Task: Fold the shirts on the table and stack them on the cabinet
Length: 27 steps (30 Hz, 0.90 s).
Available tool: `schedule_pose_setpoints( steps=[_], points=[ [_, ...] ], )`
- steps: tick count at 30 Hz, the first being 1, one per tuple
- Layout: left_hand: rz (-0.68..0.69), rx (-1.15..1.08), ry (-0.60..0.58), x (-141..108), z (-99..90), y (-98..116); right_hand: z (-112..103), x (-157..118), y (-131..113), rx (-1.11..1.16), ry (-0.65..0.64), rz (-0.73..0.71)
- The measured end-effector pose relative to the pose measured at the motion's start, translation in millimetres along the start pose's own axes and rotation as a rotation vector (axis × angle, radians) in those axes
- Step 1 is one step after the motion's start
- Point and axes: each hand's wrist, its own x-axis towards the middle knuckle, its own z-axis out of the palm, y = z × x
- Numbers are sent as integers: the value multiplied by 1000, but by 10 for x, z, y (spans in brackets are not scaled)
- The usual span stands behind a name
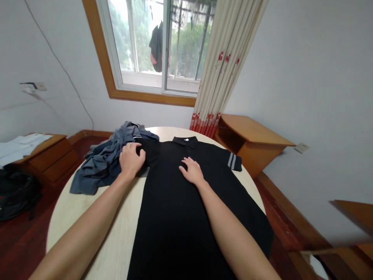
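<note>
A black short-sleeved polo shirt lies spread front up, its collar at the far side and its lower part toward me. My left hand rests at the sleeve on the left, fingers curved and thumb apart, with black cloth showing in the gap. On the shirt's chest, just below the button placket, my right hand lies with its fingers loosely stretched out. Two grey stripes mark the right-hand sleeve. Beside my left hand is a crumpled pile of grey and blue clothes, partly under the black sleeve.
The round pale table carries the clothes. A wooden cabinet stands at the back right, near a curtain and window. On the left are a low wooden drawer unit and a black bag on the floor.
</note>
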Motion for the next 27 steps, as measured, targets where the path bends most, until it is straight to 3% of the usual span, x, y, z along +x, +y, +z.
schedule_pose_setpoints(
  steps=[3, 7, 11, 14, 19, 21, 23, 25, 27],
  points=[
    [-123, 21, -139, 92, 28, -55, 7, 2, 15, 2, -1, -4],
    [-182, -70, -297, 134, 98, -151, 5, 10, 23, 3, 0, -3],
    [-144, -181, -347, 117, 183, -222, 0, 7, 17, 9, -5, -3],
    [-59, -234, -288, 119, 197, -195, -9, 0, 10, 13, -2, -3],
    [144, -251, -178, 140, 115, 170, -15, 1, 6, 25, 2, -6],
    [281, -205, -258, 112, 106, 390, -12, 4, 10, 27, -1, -6],
    [384, -130, -411, 64, 140, 584, -9, 5, 14, 24, 2, -11],
    [428, -71, -541, 23, 218, 705, -8, 3, 18, 19, 5, -19],
    [420, -51, -583, 14, 326, 736, -7, 0, 21, 15, 8, -25]
  ],
)
